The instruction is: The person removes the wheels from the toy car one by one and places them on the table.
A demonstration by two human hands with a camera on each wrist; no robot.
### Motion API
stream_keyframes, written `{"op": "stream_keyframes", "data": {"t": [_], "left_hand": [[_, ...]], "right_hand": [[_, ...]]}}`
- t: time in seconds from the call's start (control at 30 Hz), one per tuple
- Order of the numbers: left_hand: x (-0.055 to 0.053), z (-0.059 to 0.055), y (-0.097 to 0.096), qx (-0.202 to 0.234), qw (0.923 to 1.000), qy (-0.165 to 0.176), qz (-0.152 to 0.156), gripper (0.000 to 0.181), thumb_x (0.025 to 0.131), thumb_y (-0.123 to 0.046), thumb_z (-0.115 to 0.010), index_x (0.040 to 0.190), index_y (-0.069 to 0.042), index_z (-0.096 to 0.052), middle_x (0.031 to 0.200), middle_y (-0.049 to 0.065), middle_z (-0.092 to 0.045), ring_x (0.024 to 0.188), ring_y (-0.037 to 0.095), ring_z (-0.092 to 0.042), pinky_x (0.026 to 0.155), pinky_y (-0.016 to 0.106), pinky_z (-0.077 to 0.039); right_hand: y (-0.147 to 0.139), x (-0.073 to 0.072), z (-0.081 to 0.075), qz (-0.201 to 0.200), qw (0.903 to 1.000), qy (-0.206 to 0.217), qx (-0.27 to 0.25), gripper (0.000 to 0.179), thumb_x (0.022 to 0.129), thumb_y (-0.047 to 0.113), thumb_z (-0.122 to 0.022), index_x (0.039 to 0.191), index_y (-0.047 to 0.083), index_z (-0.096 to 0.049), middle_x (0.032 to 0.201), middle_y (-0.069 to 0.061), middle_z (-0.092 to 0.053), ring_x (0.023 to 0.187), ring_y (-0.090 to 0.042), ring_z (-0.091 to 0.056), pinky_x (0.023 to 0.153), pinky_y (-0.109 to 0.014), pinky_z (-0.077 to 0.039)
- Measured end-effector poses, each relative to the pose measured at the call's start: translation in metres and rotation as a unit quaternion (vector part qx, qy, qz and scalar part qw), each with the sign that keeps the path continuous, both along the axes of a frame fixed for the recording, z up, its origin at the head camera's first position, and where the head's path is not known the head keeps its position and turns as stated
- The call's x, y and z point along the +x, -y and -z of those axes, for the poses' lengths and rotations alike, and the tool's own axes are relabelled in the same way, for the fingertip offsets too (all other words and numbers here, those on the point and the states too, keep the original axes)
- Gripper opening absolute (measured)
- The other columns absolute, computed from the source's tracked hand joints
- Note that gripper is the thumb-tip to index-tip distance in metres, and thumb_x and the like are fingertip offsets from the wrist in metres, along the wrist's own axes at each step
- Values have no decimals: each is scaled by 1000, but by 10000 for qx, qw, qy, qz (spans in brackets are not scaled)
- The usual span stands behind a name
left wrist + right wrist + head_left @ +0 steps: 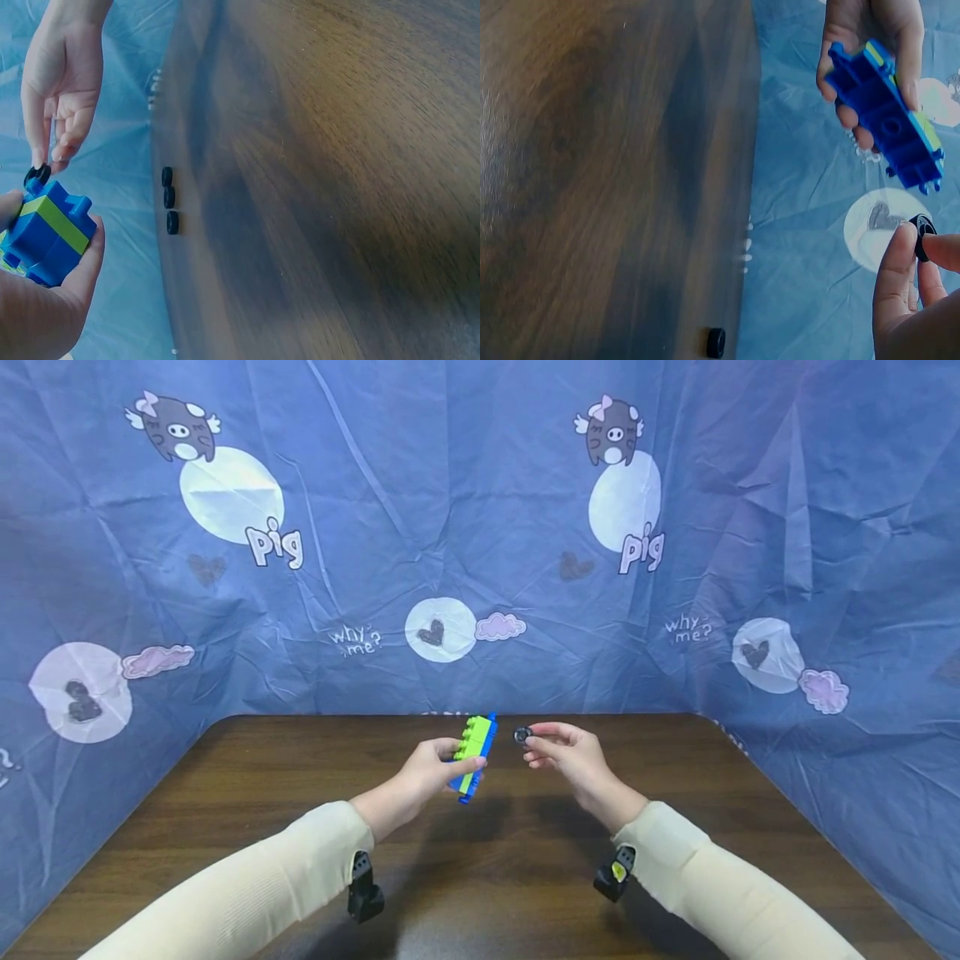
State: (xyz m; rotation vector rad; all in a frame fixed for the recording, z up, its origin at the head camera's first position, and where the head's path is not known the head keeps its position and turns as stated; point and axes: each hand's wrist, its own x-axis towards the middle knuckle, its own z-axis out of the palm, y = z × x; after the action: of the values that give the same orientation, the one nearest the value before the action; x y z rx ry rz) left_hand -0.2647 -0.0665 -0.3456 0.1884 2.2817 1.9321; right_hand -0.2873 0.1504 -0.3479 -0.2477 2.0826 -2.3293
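My left hand grips a toy block car body, blue below with lime-green studded bricks on top. It is held tilted above the table. Its hollow blue underside faces the right wrist camera, with small axle pegs sticking out at the corners. Between the thumb and fingertips of my right hand is a small black toy wheel. A small gap separates wheel and car body in the head view, while in the left wrist view the wheel overlaps a blue peg.
Three more black wheels stand in a row near an edge of the brown wooden table. One black wheel also shows low in the right wrist view. Blue printed cloth hangs behind the table and along its sides.
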Motion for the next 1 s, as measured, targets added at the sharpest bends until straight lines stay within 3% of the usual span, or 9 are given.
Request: {"op": "stream_keyframes", "data": {"t": [0.2,0.63,0.77,1.0], "left_hand": [[0,0,3,-4,10000,27,-1,38,90,-14,-68,121,6,-58,104,18,-70,85,22,-71,73,33,-57],[5,5,4,76,9998,161,30,39,91,-14,-67,124,5,-56,108,20,-69,91,29,-70,78,38,-57],[4,4,5,138,9997,168,64,39,91,-14,-67,124,6,-56,112,25,-67,91,28,-71,78,37,-57],[5,5,6,96,9999,99,78,40,91,-15,-68,123,6,-57,105,20,-70,93,30,-70,76,36,-58]], "right_hand": [[-6,-7,4,37,9999,117,1,34,89,-7,-61,120,-17,-53,79,0,-71,64,-11,-68,65,-24,-57],[-21,-21,11,-51,9992,388,112,37,90,-7,-60,125,-16,-50,79,0,-69,65,-10,-68,66,-22,-57],[-29,-27,12,-32,9988,433,211,38,91,-7,-58,126,-17,-49,79,0,-69,66,-10,-67,67,-22,-56],[-46,-41,13,278,9960,700,472,39,90,-5,-61,127,-14,-51,76,-1,-70,63,-9,-67,65,-23,-57]]}}
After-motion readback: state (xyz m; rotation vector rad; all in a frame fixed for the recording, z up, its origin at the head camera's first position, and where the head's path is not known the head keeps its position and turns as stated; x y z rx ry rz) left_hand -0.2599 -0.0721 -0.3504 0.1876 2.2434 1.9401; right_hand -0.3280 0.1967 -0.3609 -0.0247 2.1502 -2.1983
